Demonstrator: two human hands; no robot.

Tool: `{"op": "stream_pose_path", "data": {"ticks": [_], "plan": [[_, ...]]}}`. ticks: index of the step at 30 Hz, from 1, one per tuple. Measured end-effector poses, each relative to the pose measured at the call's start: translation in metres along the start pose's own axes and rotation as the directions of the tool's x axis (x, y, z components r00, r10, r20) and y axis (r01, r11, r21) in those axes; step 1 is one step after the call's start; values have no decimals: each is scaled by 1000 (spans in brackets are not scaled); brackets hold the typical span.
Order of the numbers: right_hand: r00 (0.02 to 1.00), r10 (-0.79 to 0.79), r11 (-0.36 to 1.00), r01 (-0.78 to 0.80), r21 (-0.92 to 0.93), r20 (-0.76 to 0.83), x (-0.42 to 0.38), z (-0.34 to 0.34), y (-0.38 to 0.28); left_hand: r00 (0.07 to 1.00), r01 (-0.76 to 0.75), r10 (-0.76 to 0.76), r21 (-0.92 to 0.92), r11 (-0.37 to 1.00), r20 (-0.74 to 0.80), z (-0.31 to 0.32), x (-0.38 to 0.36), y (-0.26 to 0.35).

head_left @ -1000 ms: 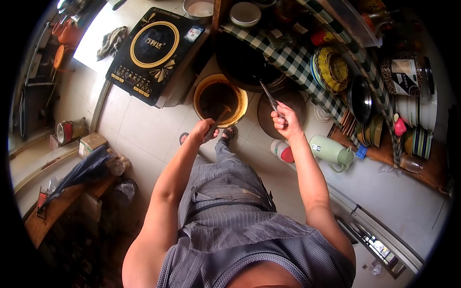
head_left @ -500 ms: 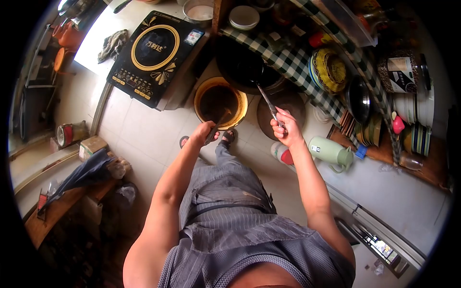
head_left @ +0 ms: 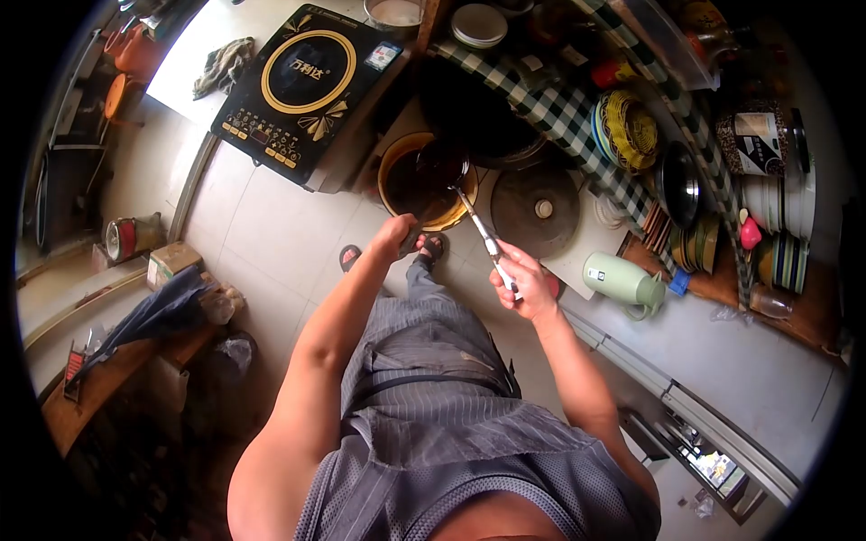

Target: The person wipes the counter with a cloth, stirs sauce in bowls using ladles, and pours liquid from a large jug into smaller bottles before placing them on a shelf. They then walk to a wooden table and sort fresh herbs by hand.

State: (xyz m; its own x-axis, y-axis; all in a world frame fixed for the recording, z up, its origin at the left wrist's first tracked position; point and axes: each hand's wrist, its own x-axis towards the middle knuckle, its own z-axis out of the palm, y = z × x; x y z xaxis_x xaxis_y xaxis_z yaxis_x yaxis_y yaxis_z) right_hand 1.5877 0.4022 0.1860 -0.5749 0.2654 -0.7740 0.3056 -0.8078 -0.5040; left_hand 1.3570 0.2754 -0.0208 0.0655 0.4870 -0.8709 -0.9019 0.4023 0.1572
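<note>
A round yellow-rimmed pot (head_left: pixel 386 185) with a dark inside is in front of me. My left hand (head_left: pixel 397 236) is closed around a dark handle (head_left: pixel 415 240) at the pot's near side; whether that handle belongs to the pot or to a tool, I cannot tell. My right hand (head_left: pixel 528 281) grips the pale end of a long metal ladle (head_left: pixel 478 221). Over the pot's opening, the ladle's bowl (head_left: pixel 444 164) looks dark and glossy. Just beyond, to the right, sits a big black wok (head_left: pixel 474 113).
A black induction cooker (head_left: pixel 302 86) lies on the white counter at upper left, beside a crumpled rag (head_left: pixel 224 68). Right of the pot is a round lid (head_left: pixel 523 221) with a white knob. A green thermos jug (head_left: pixel 622 281) lies near crowded shelves with checkered cloth (head_left: pixel 577 126).
My right hand has brought the ladle from the wok leftward and down, so its bowl is now over the pot. My left hand keeps its hold on the handle. The view has shifted slightly.
</note>
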Motion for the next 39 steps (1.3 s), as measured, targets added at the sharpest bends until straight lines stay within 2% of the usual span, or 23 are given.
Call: {"op": "stream_pose_path", "data": {"ticks": [4, 7, 8, 10, 11, 12, 13, 14, 16, 17, 19, 26, 28, 29, 30, 31, 32, 34, 35, 36, 38, 39], "plan": [[997, -77, 989, 72, -127, -31, 5, 0, 28, 1000, -3, 4, -19, 1000, 7, 0, 0, 0], [970, -236, 870, 180, -459, -67, 1, 2, 40, 1000, -8, 8, 7, 1000, -6, 1, -2, 1], [969, -236, 872, 179, -457, -71, -2, 2, 41, 1000, -4, 4, 11, 1000, -5, 3, -4, 1], [954, -286, 720, 148, -678, -95, -6, 3, 42, 1000, 3, -3, 24, 1000, -23, 6, -7, 3], [953, -287, 722, 148, -676, -97, -6, 0, 46, 1000, 5, -4, 28, 1000, -22, 6, -6, 2], [865, -501, 512, 322, -797, 27, -3, -6, 52, 1000, 3, -3, -2, 1000, -25, 6, -5, 2], [730, -659, 249, 442, -862, 184, -3, -9, 57, 1000, 4, -4, -31, 1000, -28, 6, -4, 1], [729, -661, 252, 440, -862, 178, -6, -9, 56, 1000, 7, -8, -26, 1000, -26, 6, -3, 1], [601, -731, 15, 489, -872, 324, -11, -8, 54, 1000, 18, -18, -20, 1000, -23, 4, -1, 1], [601, -732, 18, 489, -872, 322, -14, -9, 54, 999, 19, -20, -28, 999, -33, 4, -2, 1], [698, -652, -7, 385, -923, 297, -21, -10, 55, 999, 24, -25, -32, 999, -37, 4, -1, 1], [651, -690, 25, 459, -888, 317, -10, -10, 64, 1000, 13, -13, 2, 1000, -23, -1, 3, -1], [629, -734, 227, 582, -781, 256, -1, -9, 70, 999, 9, -9, 14, 1000, -34, -3, 5, -2], [629, -734, 228, 582, -781, 255, -3, -8, 67, 999, 5, -4, 23, 1000, -42, -3, 5, -2], [849, -522, 612, 435, -661, 77, -7, -8, 63, 999, 5, -4, 24, 1000, -43, -3, 6, -2], [978, -208, 877, 175, -449, -26, -11, -6, 58, 999, 8, -7, 21, 1000, -44, -4, 7, -2], [978, -207, 877, 174, -447, -27, -13, -4, 54, 999, 12, -11, 18, 1000, -45, -3, 6, -2], [1000, -20, 999, 20, -40, -10, -14, -2, 46, 999, 17, -17, 15, 1000, -39, -2, 4, -1], [1000, 26, 999, -27, 46, 9, -13, -7, 47, 999, 22, -21, 13, 1000, -32, -2, 4, -1], [1000, 27, 999, -27, 47, 9, -14, -11, 46, 999, 23, -22, 13, 1000, -32, -4, 5, -1], [983, 68, 944, -118, 307, 169, -17, -19, 44, 1000, 16, -16, -9, 1000, -3, -6, 6, -2], [975, 54, 918, -134, 374, 215, -18, -25, 43, 1000, 16, -16, -12, 1000, -6, -7, 7, -3]]}}
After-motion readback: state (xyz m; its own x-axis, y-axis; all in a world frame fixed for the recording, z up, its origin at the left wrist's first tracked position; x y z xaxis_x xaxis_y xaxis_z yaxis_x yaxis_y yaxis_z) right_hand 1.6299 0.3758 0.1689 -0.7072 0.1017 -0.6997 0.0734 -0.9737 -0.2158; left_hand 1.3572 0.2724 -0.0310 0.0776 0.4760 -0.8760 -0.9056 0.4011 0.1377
